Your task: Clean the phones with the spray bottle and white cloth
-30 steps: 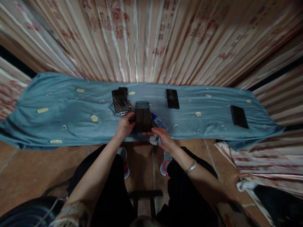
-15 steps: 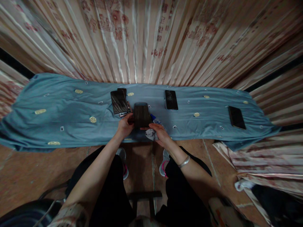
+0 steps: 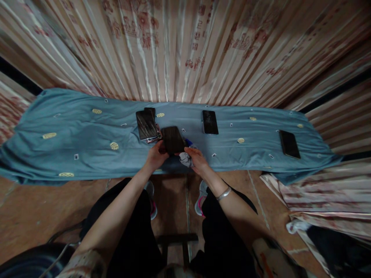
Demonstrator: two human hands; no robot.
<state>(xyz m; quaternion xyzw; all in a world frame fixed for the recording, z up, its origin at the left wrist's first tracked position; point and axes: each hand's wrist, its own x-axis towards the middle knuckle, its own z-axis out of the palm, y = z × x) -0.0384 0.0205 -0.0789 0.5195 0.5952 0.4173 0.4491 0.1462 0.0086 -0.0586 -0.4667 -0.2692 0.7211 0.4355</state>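
Between my hands is a dark smartphone [image 3: 173,139], tilted a little, over the blue cloth. My left hand [image 3: 156,156] grips its lower left corner. At its lower right corner my right hand [image 3: 197,159] has its fingers closed on the phone's edge, with a crumpled grey cloth [image 3: 185,159] tucked in the same hand. Just behind the right fingers, a blue-capped bottle [image 3: 189,143] lies partly hidden. Left of the held phone is a small pile of phones, the top one [image 3: 145,124] with a dark, streaked screen.
The long surface is covered by a blue patterned cloth [image 3: 92,141]. Another phone [image 3: 210,122] lies right of centre, and a dark phone [image 3: 289,144] near the right end. A pleated curtain [image 3: 174,50] hangs behind. Below are a tiled floor and my feet.
The held phone has turned so that its top leans left, and its lower right corner has risen slightly. Both hands have shifted a little with it, still holding it.
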